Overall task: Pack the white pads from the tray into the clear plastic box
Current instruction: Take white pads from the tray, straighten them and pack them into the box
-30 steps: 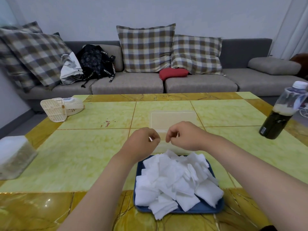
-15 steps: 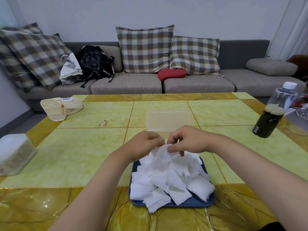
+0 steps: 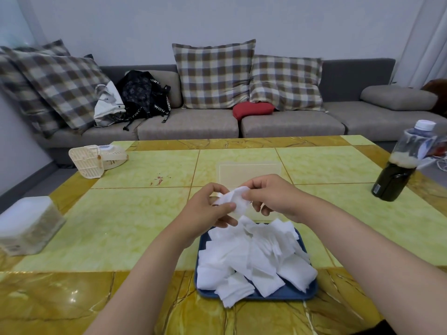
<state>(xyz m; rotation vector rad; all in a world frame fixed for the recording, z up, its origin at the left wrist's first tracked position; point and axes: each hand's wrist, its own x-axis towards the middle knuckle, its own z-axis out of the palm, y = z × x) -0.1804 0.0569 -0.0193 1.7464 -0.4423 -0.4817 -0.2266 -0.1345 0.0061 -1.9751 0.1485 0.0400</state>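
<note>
A blue tray (image 3: 290, 293) near the table's front edge holds a heap of white pads (image 3: 254, 257). Above its far edge, my left hand (image 3: 205, 209) and my right hand (image 3: 273, 197) together pinch one white pad (image 3: 235, 198), lifted off the heap. The clear plastic box (image 3: 250, 171) stands just beyond my hands, its lid raised; its lower part is hidden behind them.
A dark bottle with a white cap (image 3: 401, 165) stands at the table's right edge. A cream fan (image 3: 94, 160) lies at the far left, a white-lidded container (image 3: 26, 224) at the near left. A grey sofa (image 3: 188, 126) with checked cushions runs behind the table.
My hands dipped into the heap half a second ago, then rose with one pad pinched between them. The view shifted slightly.
</note>
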